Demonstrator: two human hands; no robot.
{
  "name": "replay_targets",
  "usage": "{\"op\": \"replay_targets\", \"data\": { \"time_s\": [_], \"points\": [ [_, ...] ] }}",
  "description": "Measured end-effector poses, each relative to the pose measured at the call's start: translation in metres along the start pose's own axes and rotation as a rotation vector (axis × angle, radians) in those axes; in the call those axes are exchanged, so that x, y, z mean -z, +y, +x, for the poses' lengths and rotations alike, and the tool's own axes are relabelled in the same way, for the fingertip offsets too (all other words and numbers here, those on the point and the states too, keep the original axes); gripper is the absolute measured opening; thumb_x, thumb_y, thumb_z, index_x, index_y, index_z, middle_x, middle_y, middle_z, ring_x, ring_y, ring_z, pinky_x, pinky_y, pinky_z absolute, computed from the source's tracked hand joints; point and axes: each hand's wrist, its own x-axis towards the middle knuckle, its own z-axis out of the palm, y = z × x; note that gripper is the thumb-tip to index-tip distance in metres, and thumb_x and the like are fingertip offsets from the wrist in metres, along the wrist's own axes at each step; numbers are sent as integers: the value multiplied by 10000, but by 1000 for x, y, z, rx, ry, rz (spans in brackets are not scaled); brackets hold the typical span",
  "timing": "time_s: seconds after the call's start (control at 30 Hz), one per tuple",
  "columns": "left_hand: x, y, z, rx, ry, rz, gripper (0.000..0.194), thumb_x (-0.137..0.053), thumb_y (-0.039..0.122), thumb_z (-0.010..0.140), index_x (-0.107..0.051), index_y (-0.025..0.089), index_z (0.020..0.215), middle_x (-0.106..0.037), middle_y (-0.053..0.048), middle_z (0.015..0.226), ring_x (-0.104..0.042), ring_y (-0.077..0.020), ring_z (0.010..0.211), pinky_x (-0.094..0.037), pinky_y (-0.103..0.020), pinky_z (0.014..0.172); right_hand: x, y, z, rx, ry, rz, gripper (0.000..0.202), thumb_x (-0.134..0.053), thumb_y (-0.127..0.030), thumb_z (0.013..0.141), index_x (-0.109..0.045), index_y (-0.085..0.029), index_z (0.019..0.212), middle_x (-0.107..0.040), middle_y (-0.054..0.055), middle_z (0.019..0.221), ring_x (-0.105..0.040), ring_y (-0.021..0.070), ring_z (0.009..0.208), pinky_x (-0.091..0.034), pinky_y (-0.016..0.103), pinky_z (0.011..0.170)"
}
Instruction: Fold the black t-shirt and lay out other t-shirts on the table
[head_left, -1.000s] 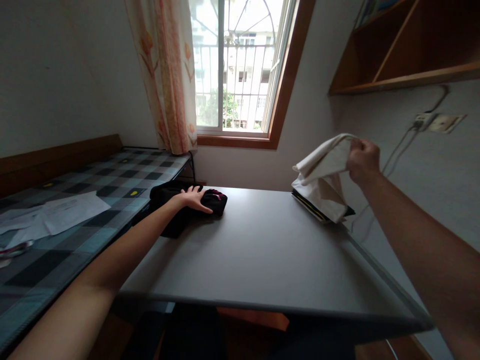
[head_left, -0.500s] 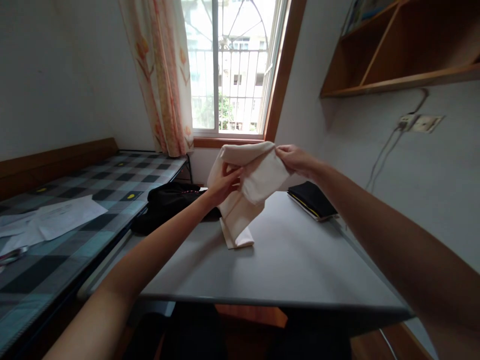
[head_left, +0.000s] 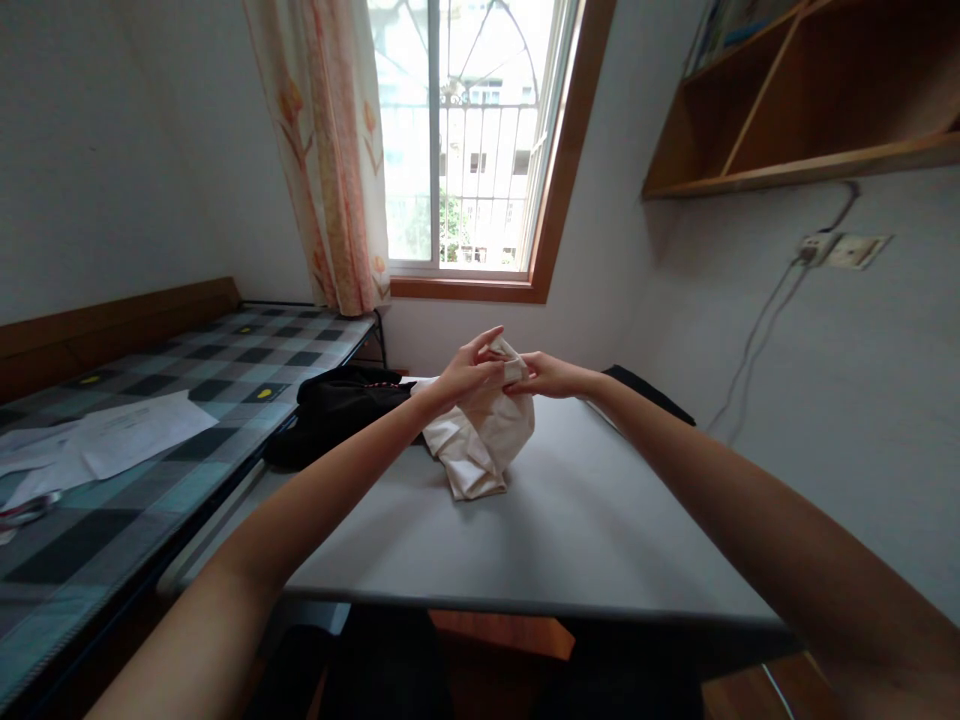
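Head view: a person's two bare forearms reach in from the lower corners over a pale table (head_left: 570, 540).
Under the table edge: dark shapes (head_left: 390, 660) too dim to tell, with a patch of reddish-brown floor (head_left: 502, 632) between them.
Left hand: thumb and bent fingers of the left hand (head_left: 469, 375) pinch the gathered top of a cream cloth (head_left: 480, 450), the forefinger stretched out and up.
Right hand: the right hand (head_left: 549, 376) pinches the same top from the other side, thumb and fingertips close together.
Cream cloth: over the middle of the table, top raised between the hands, creased lower folds reaching down to the tabletop.
Black fabric bundle (head_left: 337, 412): on the table's left side, just beside the cloth, a thin reddish trim along its top; whether the two touch cannot be told.
Dark flat stack (head_left: 651, 395): on the table's far right, partly hidden by the right forearm.
Bed (head_left: 225, 370): left of the table, under a checked grey, black and teal cover with small yellow marks; printed papers (head_left: 127, 440) lie on it.
Right wall: a socket (head_left: 859, 250) with hanging cords (head_left: 750, 335), below a wooden shelf unit (head_left: 795, 175).
Far wall: a floral curtain (head_left: 337, 150) drawn to the left of a wood-framed window (head_left: 409, 150); beyond the glass, metal bars, a tree and a pale building.
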Motion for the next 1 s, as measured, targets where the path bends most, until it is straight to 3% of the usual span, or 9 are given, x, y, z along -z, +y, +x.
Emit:
{"op": "replay_targets", "data": {
  "time_s": [0.13, 0.23, 0.37, 0.43, 0.57, 0.77, 0.9, 1.0],
  "points": [
    [8, -5, -3, 130, 155, -198, 583, -600, 201, 808, -440, 222, 1369, -680, -21, 879, -652, -138, 723, -540, -271, 686, 6, 1, -3, -29, 94, 15, 397, -783, -384, 631, -728, -161, 955, -714, 18, 837, -639, 185, 790, -523, 322, 746],
    [19, -19, -7, 227, 285, -260, 472, -605, 192, 799, -490, 214, 1257, -664, -17, 826, -631, -121, 631, -542, -265, 618, 7, 2, -4, -53, 201, 68, 396, -786, -395, 627, -729, -156, 937, -709, 32, 835, -635, 180, 774, -535, 318, 717],
    [28, -43, -17, 322, 141, -104, 354, -752, 218, 677, -622, 171, 1003, -679, -49, 828, -652, -149, 656, -552, -286, 628, 7, 5, -2, -49, 263, 127, 400, -782, -429, 630, -722, -154, 915, -704, 42, 836, -634, 179, 773, -541, 319, 708],
    [27, -51, -19, 278, 101, -28, 386, -802, 270, 626, -647, 170, 965, -692, -63, 855, -665, -178, 711, -555, -303, 642, 6, 5, 0, -49, 238, 129, 412, -775, -448, 635, -715, -154, 919, -701, 41, 827, -630, 178, 766, -538, 320, 706],
    [20, -56, -15, 54, 130, 20, 396, -821, 356, 598, -673, 183, 921, -702, -73, 876, -652, -206, 795, -553, -320, 689, 2, -1, 1, -26, 213, 46, 410, -714, -492, 689, -688, -151, 917, -682, 39, 820, -616, 179, 767, -519, 320, 716],
    [13, -50, -12, -58, 112, 93, 280, -753, 369, 641, -673, 143, 787, -683, -47, 782, -607, -180, 719, -502, -288, 645, -3, -15, -3, 0, 412, -276, 679, -763, -384, 664, -485, -222, 1263, -642, 19, 919, -586, 160, 714, -478, 310, 689],
    [11, -47, -14, -168, 111, 203, 266, -742, 350, 649, -671, 125, 773, -669, -29, 760, -586, -165, 727, -468, -257, 640, -3, -18, -4, 16, 377, -491, 351, -705, -333, 739, -593, -230, 1056, -631, 20, 920, -574, 159, 727, -450, 296, 700],
    [12, -45, -14, -189, 194, 284, 223, -759, 313, 641, -637, 138, 707, -629, -7, 718, -565, -136, 700, -460, -239, 634, 0, -15, -5, 42, 369, -590, 186, -686, -305, 755, -642, -213, 910, -618, 39, 954, -579, 171, 793, -450, 287, 726]
  ]
}}
